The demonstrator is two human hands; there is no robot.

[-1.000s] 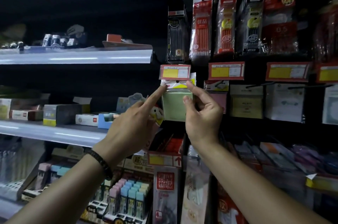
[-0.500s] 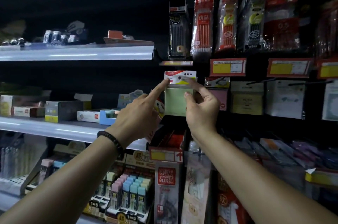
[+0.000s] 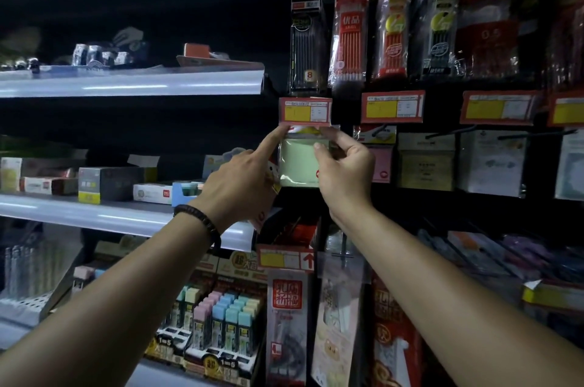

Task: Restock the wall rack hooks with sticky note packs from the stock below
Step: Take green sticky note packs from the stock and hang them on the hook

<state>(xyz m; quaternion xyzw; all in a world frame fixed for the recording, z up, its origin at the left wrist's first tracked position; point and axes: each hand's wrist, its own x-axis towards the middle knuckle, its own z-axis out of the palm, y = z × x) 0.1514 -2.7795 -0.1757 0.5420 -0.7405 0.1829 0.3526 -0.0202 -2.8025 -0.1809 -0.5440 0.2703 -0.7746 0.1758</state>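
A pale green sticky note pack (image 3: 297,162) hangs at the leftmost hook of the wall rack, its header partly hidden behind a red and yellow price tag (image 3: 305,111). My right hand (image 3: 344,178) pinches the pack's right edge between thumb and forefinger. My left hand (image 3: 240,181) points its forefinger up against the pack's top left corner, under the tag. Its other fingers curl round spare sticky note packs (image 3: 273,179), which are mostly hidden by the hand.
More note packs hang on hooks to the right, a pink one (image 3: 380,162) closest. Pen packs (image 3: 349,26) hang above. A grey shelf (image 3: 126,216) with boxes juts out at left. Below stands an eraser display (image 3: 221,317).
The price tag, flipped up half a second ago, has dropped back down over the green pack's header. Both hands stay at the pack, which has shifted slightly back.
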